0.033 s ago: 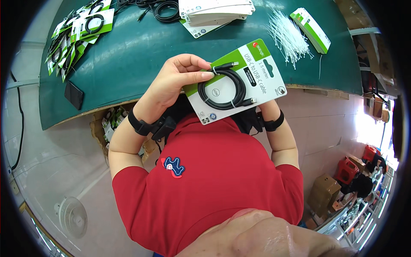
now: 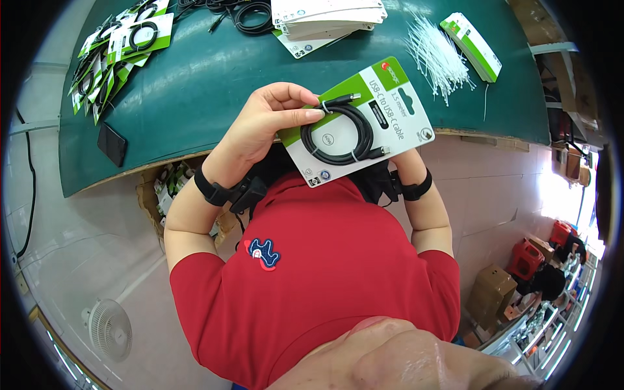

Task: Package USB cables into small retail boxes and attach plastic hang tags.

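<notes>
A coiled black cable (image 2: 368,133) lies against a green and white packaging card (image 2: 406,123), bound with white ties. Both hang tilted just off the table's near edge. My left hand (image 2: 276,117) is closed, its thumb and forefinger pinching the cable by a tie near its upper connector, at the card's left side. Behind the card's lower right edge is my right hand (image 2: 407,158), and the card hides its fingers. White cable ties (image 2: 439,55) lie in a loose bundle at the table's right.
The green table (image 2: 214,81) bears a heap of carded cables (image 2: 123,49) at left and a dark flat object (image 2: 112,144) by the edge. Black cables (image 2: 250,18), a white card stack (image 2: 325,19) and green-white cards (image 2: 471,45) lie farther back. An open carton (image 2: 148,195) stands below.
The card has shifted very slightly, its lower edge a touch higher. My left hand keeps its pinch in the same place.
</notes>
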Tool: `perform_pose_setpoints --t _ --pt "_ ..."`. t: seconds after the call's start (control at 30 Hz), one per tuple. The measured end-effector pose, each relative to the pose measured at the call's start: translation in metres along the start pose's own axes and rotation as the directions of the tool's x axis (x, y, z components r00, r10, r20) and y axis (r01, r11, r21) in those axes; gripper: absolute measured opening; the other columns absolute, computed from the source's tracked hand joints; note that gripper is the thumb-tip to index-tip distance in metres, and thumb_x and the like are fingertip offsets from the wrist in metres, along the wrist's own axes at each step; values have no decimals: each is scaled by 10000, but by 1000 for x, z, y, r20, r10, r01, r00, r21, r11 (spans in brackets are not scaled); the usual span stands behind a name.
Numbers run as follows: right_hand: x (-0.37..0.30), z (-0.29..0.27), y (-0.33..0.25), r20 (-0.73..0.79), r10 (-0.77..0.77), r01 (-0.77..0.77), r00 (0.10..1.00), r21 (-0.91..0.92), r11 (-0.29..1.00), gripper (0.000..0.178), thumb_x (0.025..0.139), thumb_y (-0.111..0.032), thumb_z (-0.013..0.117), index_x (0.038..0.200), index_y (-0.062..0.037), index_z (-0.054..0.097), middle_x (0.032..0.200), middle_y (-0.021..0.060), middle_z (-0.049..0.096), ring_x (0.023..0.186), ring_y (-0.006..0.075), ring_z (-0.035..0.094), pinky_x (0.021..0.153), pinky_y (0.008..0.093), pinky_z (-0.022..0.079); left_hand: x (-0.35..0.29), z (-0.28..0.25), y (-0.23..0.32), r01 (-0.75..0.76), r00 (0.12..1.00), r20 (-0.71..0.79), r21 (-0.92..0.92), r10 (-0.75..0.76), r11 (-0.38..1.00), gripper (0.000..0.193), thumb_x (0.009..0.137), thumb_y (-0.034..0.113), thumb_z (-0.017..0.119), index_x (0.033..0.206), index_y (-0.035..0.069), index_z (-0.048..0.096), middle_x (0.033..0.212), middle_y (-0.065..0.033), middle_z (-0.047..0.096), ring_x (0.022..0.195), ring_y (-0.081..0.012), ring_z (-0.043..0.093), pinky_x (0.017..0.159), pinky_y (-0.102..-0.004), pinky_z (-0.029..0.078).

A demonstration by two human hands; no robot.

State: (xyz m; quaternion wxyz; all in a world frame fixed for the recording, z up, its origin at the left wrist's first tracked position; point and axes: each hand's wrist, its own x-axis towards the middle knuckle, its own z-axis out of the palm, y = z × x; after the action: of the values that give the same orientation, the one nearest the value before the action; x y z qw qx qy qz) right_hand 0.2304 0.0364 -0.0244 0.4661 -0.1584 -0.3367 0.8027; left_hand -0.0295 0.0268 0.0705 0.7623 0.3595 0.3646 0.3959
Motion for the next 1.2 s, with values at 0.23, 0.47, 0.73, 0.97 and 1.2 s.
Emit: perform_pose_setpoints --t 0.23,0.47,0.73,0.97,1.2 --pt "4 12 -5 82 -94 124 992 -697 707 482 882 -172 610 1331 -48 487 1312 137 556 1174 259 563 977 360 460 5 -1 -9 -22 999 -43 -104 18 994 192 811 -20 713 982 29 641 957 -84 691 893 -147 668 790 -270 546" --pt "7 25 -7 193 -204 243 960 -935 259 496 794 -110 721 1263 -64 564 1267 118 593 1162 263 569 986 365 439 4 1 -19 -47 995 -97 -185 30 982 206 807 -25 714 989 34 639 975 -91 688 886 -163 671 792 -280 544" --pt "31 24 -30 5 -517 110 856 -979 173 147 849 -50 670 991 -13 683 845 69 629 717 132 610 621 255 480 18 -23 -39 -259 874 -459 -161 160 952 209 861 36 683 1057 6 618 992 -70 656 920 -141 621 825 -275 506" --pt "51 45 -6 268 -399 150 877 -941 -302 258 772 -137 728 1003 -40 671 905 101 615 845 278 596 740 375 493 18 -12 -64 -224 841 -503 12 199 975 256 837 27 710 1064 -2 596 1022 -80 637 936 -143 611 829 -268 506" --pt "58 43 -3 341 -258 230 904 -896 -380 227 755 -104 714 969 -44 669 897 75 617 847 263 601 727 357 501 23 -30 -50 -139 790 -189 871 583 470 362 838 139 730 1153 18 598 1012 -46 637 861 -109 610 710 -241 511"
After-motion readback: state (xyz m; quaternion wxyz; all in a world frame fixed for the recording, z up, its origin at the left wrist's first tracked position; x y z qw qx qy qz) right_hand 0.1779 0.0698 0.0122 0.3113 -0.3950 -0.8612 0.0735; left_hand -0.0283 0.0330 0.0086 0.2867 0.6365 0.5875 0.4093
